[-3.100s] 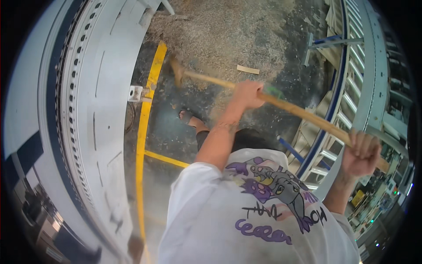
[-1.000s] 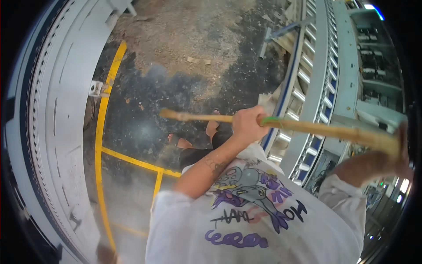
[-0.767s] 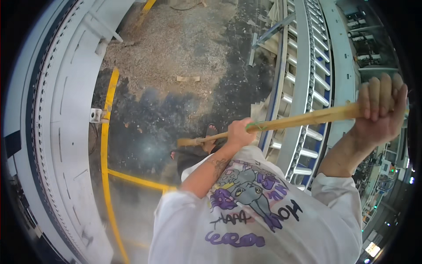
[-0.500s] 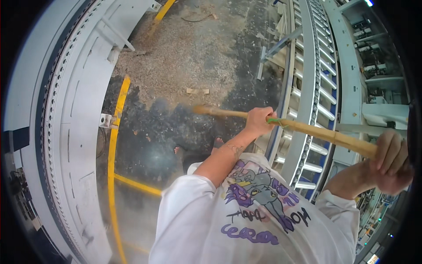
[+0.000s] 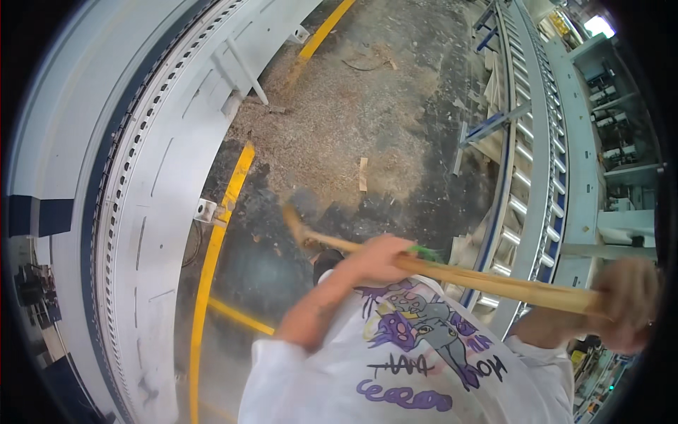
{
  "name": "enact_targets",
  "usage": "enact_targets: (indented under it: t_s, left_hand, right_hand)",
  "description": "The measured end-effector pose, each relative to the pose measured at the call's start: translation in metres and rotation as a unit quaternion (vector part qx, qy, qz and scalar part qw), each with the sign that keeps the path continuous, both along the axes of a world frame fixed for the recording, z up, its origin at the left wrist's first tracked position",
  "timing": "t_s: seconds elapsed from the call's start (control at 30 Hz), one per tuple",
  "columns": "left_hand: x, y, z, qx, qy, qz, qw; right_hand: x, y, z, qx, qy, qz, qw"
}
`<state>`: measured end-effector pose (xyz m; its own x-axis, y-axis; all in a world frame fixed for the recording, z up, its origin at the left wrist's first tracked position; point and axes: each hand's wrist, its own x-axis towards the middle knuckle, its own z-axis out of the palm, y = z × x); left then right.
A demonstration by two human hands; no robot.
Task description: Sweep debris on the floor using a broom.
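Observation:
A long broom with a pale wooden pole (image 5: 494,281) slants across in front of my body. My left hand (image 5: 385,258) is closed around the middle of the pole, beside a green tie (image 5: 424,252). Farther right, my right hand (image 5: 625,304) grips the upper end and is partly blurred by motion. The broom's head (image 5: 293,222) is low over the dark floor at the left, smeared by motion. Beyond it spreads a layer of brownish debris like shavings or sawdust (image 5: 332,134). A small flat tan strip (image 5: 363,174) lies at the near part of that debris.
A long white machine frame (image 5: 162,177) curves along the left side. On the right runs a roller conveyor (image 5: 519,205) with a chain, and a blue-grey bracket (image 5: 494,127) juts toward the floor. Yellow lines (image 5: 212,268) mark the floor. A thin curved piece (image 5: 367,67) lies farther off.
The broom's head has swung left and nearer to me, and my left hand has come lower and left. The tan strip has turned from crosswise to lengthwise. My view has shifted too.

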<state>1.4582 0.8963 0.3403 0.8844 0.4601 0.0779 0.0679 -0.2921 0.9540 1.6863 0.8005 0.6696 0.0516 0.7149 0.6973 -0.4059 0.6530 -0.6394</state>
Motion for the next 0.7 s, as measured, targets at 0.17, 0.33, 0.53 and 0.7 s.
enact_targets:
  t_s: [0.17,0.33,0.53,0.7]
  left_hand:
    - [-0.170,0.074,-0.064,-0.016,0.127,0.083,0.988]
    - [-0.235,0.144,-0.145,0.046,0.174,0.164,0.970]
    - [-0.132,0.188,-0.150,0.152,0.053,0.044,0.986]
    - [-0.060,0.178,-0.094,0.089,0.029,0.035,0.995]
  right_hand:
    - [-0.120,0.080,-0.100,-0.131,0.073,-0.046,0.988]
    - [-0.178,0.111,-0.171,-0.208,0.002,0.006,0.978]
    - [-0.172,0.089,-0.129,-0.215,0.040,-0.245,0.945]
    - [-0.126,0.089,-0.079,-0.131,0.030,-0.221,0.966]
